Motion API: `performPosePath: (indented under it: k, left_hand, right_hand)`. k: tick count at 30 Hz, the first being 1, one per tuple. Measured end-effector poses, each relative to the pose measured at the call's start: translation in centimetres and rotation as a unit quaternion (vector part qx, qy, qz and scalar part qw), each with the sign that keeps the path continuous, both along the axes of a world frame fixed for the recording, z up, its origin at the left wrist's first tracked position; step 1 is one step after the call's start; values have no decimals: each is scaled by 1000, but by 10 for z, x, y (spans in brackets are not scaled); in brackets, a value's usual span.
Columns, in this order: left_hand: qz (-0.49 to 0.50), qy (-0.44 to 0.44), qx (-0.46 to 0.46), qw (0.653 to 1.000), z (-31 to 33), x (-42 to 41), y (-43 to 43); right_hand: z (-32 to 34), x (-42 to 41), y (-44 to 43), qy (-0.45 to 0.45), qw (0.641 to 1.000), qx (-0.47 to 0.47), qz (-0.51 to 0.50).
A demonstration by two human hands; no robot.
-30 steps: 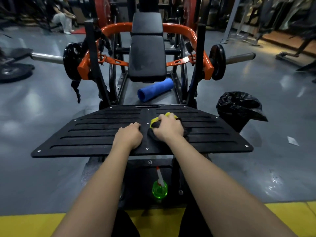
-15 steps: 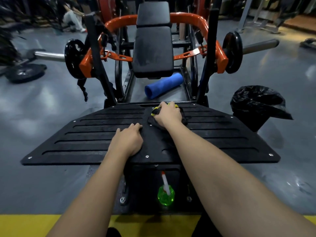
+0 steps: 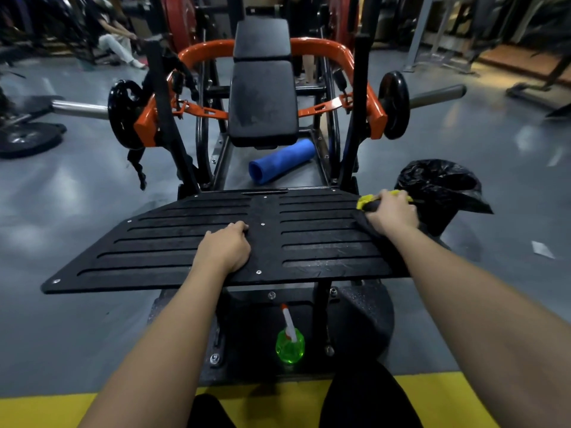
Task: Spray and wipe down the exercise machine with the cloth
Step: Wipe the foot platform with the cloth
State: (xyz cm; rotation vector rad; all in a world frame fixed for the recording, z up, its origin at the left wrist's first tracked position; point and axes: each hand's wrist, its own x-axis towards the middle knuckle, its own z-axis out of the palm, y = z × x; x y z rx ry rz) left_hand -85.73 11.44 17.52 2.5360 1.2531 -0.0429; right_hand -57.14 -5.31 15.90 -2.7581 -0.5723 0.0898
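Left hand [image 3: 225,247] braces near the centre of the black footplate [image 3: 154,251], fingers curled under, knuckles up, holding nothing. Right hand [image 3: 392,213] is at the plate's far right corner, fingers bent over the cloth [image 3: 366,201] and pressing it onto the plate. The cloth is yellow at the far end and dark nearer, and the hand covers most of it. Green spray bottle [image 3: 289,347] with a white-and-orange nozzle stands on the machine base under the plate's near edge, untouched. Blue roll [image 3: 281,160] lies on the floor inside the frame, between the plate and the black seat pad [image 3: 262,100]. Bin with a black bag [image 3: 441,186] sits just beside the plate's right corner, behind the right hand. Orange frame [image 3: 336,49] wraps behind the pad, with a black weight plate [image 3: 394,105] on the right bar. Yellow floor strip [image 3: 46,409] runs along the near edge.
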Motion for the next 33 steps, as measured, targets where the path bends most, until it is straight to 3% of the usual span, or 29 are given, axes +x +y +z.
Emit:
performPosePath:
  k: [6, 13, 16, 27, 33]
  left_hand:
    - [-15, -3, -16, 1000, -8, 0, 10]
    - [-19, -10, -21, 1000, -14, 1, 15]
    - [-15, -13, -11, 1000, -15, 4, 18]
    - [-14, -15, 5, 1000, -14, 5, 18]
    - [-14, -2, 12, 1000, -14, 5, 18]
  right_hand:
    - [4, -16, 11, -17, 998, -27, -49]
    - [3, -116, 121, 33, 985, 11, 172]
    - [-1, -141, 161, 54, 976, 14, 209]
    - [-16, -80, 156, 52, 982, 33, 180]
    - [-16, 12, 79, 38, 998, 25, 53]
